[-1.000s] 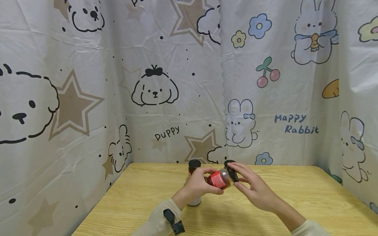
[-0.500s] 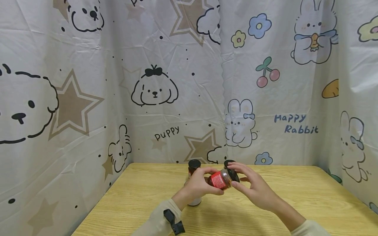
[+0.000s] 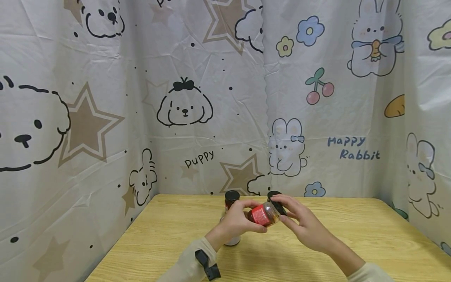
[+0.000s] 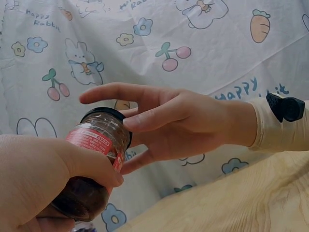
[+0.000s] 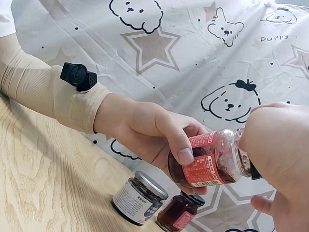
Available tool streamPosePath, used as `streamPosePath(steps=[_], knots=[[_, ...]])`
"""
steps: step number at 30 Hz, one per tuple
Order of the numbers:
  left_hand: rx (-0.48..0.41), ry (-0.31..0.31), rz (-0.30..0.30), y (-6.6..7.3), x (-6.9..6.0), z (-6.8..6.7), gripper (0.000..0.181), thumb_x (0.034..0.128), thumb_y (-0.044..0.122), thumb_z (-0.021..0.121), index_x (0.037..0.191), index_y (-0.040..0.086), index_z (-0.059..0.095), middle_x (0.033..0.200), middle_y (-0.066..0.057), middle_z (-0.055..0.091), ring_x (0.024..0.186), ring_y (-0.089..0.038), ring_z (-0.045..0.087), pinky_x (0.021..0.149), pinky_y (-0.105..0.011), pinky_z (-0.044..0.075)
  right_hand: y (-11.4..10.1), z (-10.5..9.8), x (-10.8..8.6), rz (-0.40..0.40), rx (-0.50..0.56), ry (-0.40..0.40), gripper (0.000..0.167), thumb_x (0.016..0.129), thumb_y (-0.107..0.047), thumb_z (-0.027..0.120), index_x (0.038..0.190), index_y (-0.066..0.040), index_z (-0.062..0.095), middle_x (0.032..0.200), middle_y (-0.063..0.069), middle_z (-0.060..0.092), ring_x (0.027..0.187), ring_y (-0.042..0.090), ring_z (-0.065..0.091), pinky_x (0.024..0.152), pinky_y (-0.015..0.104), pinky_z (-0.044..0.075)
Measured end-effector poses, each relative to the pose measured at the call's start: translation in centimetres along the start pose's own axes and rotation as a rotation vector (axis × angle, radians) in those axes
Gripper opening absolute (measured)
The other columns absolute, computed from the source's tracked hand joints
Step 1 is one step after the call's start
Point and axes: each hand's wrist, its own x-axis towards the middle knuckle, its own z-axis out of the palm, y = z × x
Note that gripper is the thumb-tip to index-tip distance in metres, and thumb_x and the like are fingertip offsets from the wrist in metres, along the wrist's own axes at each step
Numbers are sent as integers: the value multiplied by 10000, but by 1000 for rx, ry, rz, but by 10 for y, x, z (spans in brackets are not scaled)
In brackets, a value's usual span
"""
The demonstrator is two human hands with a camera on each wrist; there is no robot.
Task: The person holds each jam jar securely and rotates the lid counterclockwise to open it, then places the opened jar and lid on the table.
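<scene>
My left hand (image 3: 237, 220) grips a glass jar (image 3: 260, 215) with a red label around its body, tilted so that its mouth points to the right. Dark contents lie toward the jar's base, and the glass near the neck is see-through. At the mouth is a black lid (image 4: 102, 113), with the thumb of my right hand (image 3: 305, 226) against its edge and the fingers spread around it. The left wrist view shows the right index finger standing off the lid. Whether the lid is loose cannot be told. My right hand hides most of it in the right wrist view (image 5: 277, 154).
On the wooden table (image 3: 169, 231), behind my left hand, stand a black-lidded jar (image 5: 179, 212) with dark red contents and a silver-lidded jar (image 5: 140, 198) with a white label. Another black lid (image 3: 273, 194) shows behind my right fingers. A printed curtain (image 3: 197, 98) surrounds the table.
My right fingers and thumb shifted around the lid, the thumb moving in and then back out to the right. The left hand and the jar kept nearly the same place.
</scene>
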Motion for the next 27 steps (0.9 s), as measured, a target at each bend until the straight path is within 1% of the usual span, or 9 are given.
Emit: streamPosePath(steps=[3, 6, 14, 17, 19, 22, 27], knots=[[-7, -1, 3, 0, 0, 0, 533, 721, -16, 911, 1208, 76, 715, 1098, -14, 694, 815, -199, 730, 735, -331, 602, 2, 0, 0, -18, 23, -23, 517, 1059, -15, 547, 1549, -156, 459, 1533, 137, 450, 1379, 211, 441, 935, 631, 505], [-10, 0, -3, 0, 0, 0, 525, 727, -14, 909, 1206, 77, 715, 1100, -14, 693, 824, -202, 729, 741, -333, 602, 4, 1, -1, -10, 32, -30, 529, 1070, -36, 536, 1567, -186, 440, 1548, 119, 426, 1381, 187, 427, 945, 605, 505], [-4, 2, -14, 1, -1, -1, 554, 718, -8, 915, 1228, 62, 709, 1114, -16, 686, 823, -187, 726, 738, -324, 598, 4, 0, -2, -9, -9, -12, 512, 1042, -42, 601, 1516, -203, 493, 1532, 79, 439, 1365, 300, 455, 923, 543, 538], [-6, 0, -16, 2, -1, -1, 564, 717, -8, 917, 1235, 64, 707, 1118, -14, 685, 826, -185, 725, 738, -322, 598, 4, -2, -2, -1, -17, -14, 510, 1035, -49, 618, 1504, -216, 506, 1536, 75, 441, 1376, 332, 442, 928, 554, 537], [-7, -4, -19, 3, -1, -1, 568, 720, -3, 918, 1241, 63, 703, 1121, -14, 683, 830, -183, 724, 741, -321, 597, 3, -2, -3, 4, -20, -16, 505, 1033, -56, 625, 1496, -222, 514, 1541, 79, 442, 1389, 330, 429, 941, 569, 528], [-7, -4, -18, 3, -1, -1, 567, 722, -9, 916, 1242, 54, 699, 1117, -17, 682, 830, -185, 725, 743, -321, 599, 2, -3, -2, 7, -29, -13, 495, 1026, -63, 639, 1482, -224, 532, 1540, 61, 452, 1396, 264, 428, 946, 551, 532], [-2, 0, -15, 2, -1, -1, 561, 723, -22, 909, 1238, 47, 699, 1113, -20, 683, 817, -192, 728, 739, -326, 601, 2, -3, -2, -13, -34, -4, 486, 1007, -25, 655, 1456, -181, 557, 1519, 46, 476, 1341, 137, 471, 929, 403, 556]])
